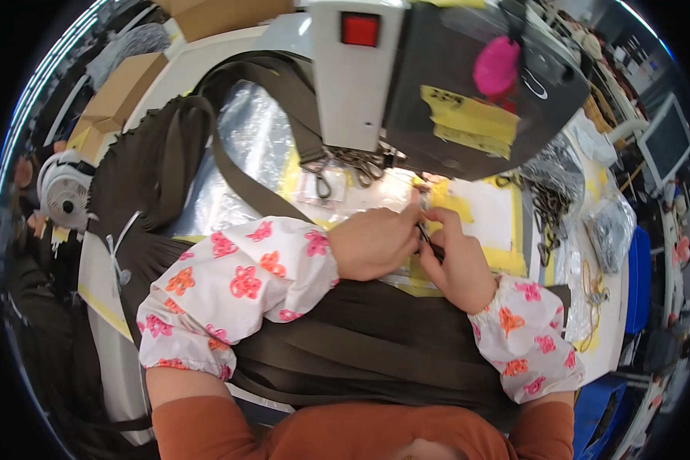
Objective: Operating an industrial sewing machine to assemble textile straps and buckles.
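My left hand [377, 242] and my right hand [461, 259] meet beneath the sewing machine's head [360, 92]. Both have closed fingers. A small dark piece [435, 248] shows between the right thumb and fingers; its kind is too small to tell. Whatever the left fingertips pinch is hidden. One dark olive webbing strap [245, 180] runs from the left toward my left wrist. Just behind my left hand, snap hooks [322, 184] hang on the ends of folded straps. More dark olive straps [360, 345] lie across my lap, below both hands.
A large pile of olive webbing [149, 153] covers the table's left side. Dark metal snap hooks [548, 211] lie in a heap at the right, beside clear plastic bags [612, 226]. A small white fan [65, 192] and a cardboard box [119, 100] stand at the left.
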The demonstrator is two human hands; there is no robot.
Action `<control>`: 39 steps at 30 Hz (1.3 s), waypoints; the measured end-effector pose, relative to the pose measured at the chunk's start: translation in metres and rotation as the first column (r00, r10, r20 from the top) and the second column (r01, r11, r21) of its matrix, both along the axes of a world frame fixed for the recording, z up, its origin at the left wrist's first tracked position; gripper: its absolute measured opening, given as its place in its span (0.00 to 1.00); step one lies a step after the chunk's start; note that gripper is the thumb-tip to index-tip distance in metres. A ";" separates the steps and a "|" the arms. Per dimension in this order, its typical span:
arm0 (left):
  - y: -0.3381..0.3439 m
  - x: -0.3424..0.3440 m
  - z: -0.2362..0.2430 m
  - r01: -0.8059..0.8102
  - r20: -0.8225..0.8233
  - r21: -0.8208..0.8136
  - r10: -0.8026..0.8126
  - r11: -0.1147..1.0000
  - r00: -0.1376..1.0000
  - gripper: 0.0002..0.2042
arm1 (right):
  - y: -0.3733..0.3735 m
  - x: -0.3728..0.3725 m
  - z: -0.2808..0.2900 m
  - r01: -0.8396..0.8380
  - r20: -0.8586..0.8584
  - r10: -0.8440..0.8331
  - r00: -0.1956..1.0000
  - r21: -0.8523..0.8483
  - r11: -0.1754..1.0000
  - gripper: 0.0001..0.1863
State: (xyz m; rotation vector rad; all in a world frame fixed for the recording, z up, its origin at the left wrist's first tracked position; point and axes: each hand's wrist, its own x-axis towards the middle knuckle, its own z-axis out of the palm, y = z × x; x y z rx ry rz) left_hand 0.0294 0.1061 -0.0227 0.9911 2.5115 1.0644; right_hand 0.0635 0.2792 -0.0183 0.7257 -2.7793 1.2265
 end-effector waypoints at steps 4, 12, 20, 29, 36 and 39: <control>-0.004 -0.003 -0.005 -0.046 0.009 0.189 0.045 0.981 0.999 0.12 | -0.008 0.003 -0.010 0.049 -0.106 -0.068 0.992 -0.172 0.984 0.16; -0.012 -0.003 0.011 0.025 -0.069 0.191 -0.012 0.981 0.998 0.14 | -0.001 -0.003 -0.008 0.337 0.524 0.123 0.843 -0.692 0.639 0.11; 0.001 0.008 -0.002 -0.070 -0.265 0.011 0.071 0.997 0.962 0.11 | -0.004 -0.011 -0.013 0.340 0.653 0.142 0.744 -0.553 0.761 0.15; 0.002 -0.001 -0.002 -0.048 0.077 0.405 0.018 0.913 0.997 0.04 | 0.001 -0.003 -0.003 0.306 0.641 0.176 0.747 -0.567 0.765 0.16; 0.001 -0.006 -0.003 -0.181 0.140 0.380 0.137 0.907 0.981 0.05 | -0.002 0.003 0.002 0.359 0.704 0.134 0.697 -0.504 0.786 0.17; 0.000 -0.006 -0.001 -0.162 0.249 0.272 0.093 0.949 0.964 0.05 | -0.003 0.002 -0.004 0.424 0.692 0.097 0.715 -0.541 0.727 0.16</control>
